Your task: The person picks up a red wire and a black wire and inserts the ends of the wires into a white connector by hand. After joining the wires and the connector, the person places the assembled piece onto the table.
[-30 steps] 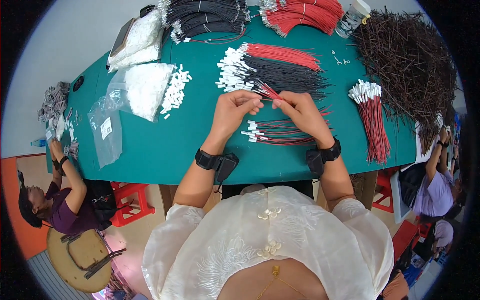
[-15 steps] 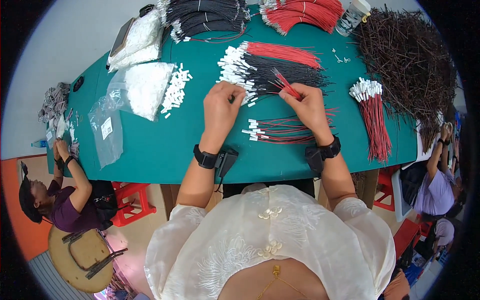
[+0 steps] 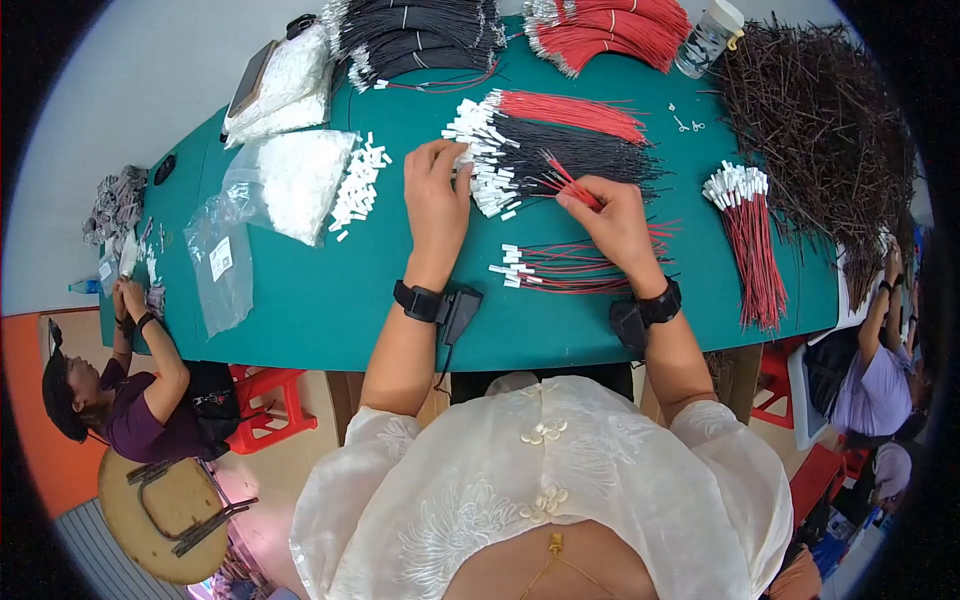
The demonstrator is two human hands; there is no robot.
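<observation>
- Head view: person in white embroidered top at green table [image 3: 300,300], both forearms in from the lower edge, black wristband on each wrist.
- L hand [image 3: 437,205] palm down, fingertips curled onto white connector ends of the red/black wire pile [image 3: 560,150]; looks like thumb + index pinching one connector, exact grip can't tell.
- R hand [image 3: 617,220] pinches a few red wires [image 3: 568,180] btw thumb and index; other fingers curled in. Wires angle up-left from fingertips, over the black part of the pile.
- Small wire bundle [image 3: 570,268], red w/ white connectors at left end, lies flat on table just below both hands, R hand partly over it.
- Tied red bundle [image 3: 748,240] w/ white tips, right of R hand, apart from it.
- Loose white connectors [image 3: 358,185] left of L hand, beside clear bag of white parts [image 3: 290,180]; another flat clear bag [image 3: 220,270] nearer the table edge.
- Far edge: black wire bundles [image 3: 420,35], red wire bundles [image 3: 610,30], clear cup [image 3: 708,38].
- Big heap of dark brown wires [image 3: 820,130] at right end of table.
- Other ppl: seated person in purple [image 3: 130,400] at left end of table by wooden stool [image 3: 160,510]; another person [image 3: 870,370] at right edge, arm raised to table.
- Red stools [image 3: 265,400] under table.
</observation>
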